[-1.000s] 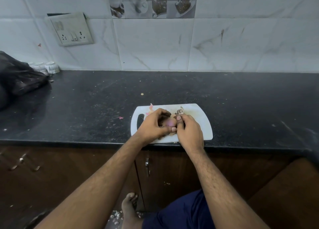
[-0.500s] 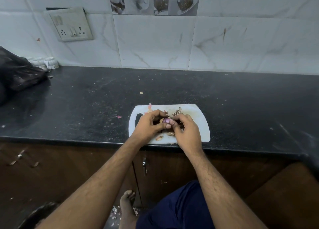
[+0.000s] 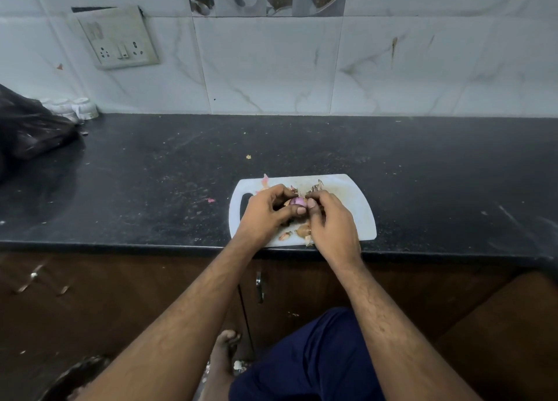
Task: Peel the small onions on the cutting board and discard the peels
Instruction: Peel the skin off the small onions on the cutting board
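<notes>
The cutting board (image 3: 356, 207) lies at the counter's (image 3: 151, 174) front edge, a bag (image 3: 33, 129) far left, the socket (image 3: 117, 38) behind.

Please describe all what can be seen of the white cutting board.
The white cutting board looks like plastic, with rounded corners and a dark handle slot at its left end. It lies flat on the black countertop, its near edge close to the counter's front edge. Brownish onion peels and stains lie on it. The left hand and right hand hold a small purple onion over its middle.
</notes>
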